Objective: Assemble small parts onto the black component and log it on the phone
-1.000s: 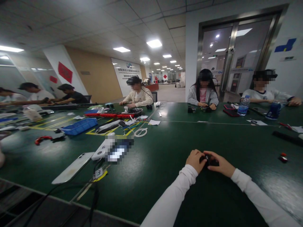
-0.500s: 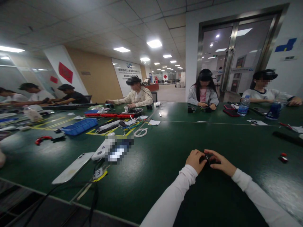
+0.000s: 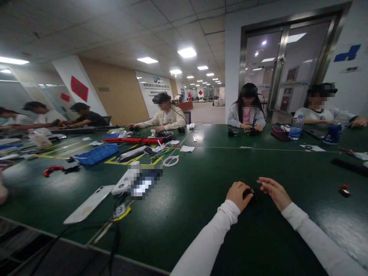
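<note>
While left hand grips small black object (partly hidden), right hand just beside, loosely spread

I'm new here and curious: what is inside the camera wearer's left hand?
The left hand holds a small dark object; part of it shows beyond the grip. The rest is covered by the hand, so its full shape cannot be seen.

Left hand partly hides a small dark object, too unclear to name; pixelation blurs a lit screen; the bottom edge cuts the left sleeve.
</note>
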### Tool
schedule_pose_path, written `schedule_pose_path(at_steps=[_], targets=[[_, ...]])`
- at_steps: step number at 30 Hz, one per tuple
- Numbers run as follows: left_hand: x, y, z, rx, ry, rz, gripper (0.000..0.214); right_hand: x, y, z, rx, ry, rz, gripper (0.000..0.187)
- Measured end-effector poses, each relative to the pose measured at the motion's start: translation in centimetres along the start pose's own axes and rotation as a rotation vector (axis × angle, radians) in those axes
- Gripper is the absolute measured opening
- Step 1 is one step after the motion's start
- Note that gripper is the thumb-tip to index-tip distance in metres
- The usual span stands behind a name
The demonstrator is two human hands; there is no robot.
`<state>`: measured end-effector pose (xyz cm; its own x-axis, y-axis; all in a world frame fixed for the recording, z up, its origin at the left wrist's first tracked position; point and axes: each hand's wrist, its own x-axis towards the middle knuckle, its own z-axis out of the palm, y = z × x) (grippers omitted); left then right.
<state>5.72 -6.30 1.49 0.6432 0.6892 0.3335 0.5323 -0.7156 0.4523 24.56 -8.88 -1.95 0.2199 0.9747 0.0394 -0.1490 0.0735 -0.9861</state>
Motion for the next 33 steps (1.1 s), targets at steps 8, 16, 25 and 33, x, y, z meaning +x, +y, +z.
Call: schedule_pose_path(at_steps=[8,16,25,33], targets=[[0.2,-0.1,0.3,0.018,-0.015,0.01,0.026,0.2,0.3,-0.1,-0.098,-0.009,-0.012,0.043],[0.3,-0.7,0.8,0.049,0.013,-0.038,0.022,0.2,0.3,-0.3,-0.116,-0.035,-0.01,0.042],[0.5,-2.0,0.4,0.088,0.03,-0.086,0.021,0.1,0.2,-0.2,-0.1,-0.037,0.002,0.041],[-0.1,-9.2,-3.7,0.159,0.228,-0.384,0.015,0.0,-0.1,-0.3,-0.056,-0.037,0.015,0.039]])
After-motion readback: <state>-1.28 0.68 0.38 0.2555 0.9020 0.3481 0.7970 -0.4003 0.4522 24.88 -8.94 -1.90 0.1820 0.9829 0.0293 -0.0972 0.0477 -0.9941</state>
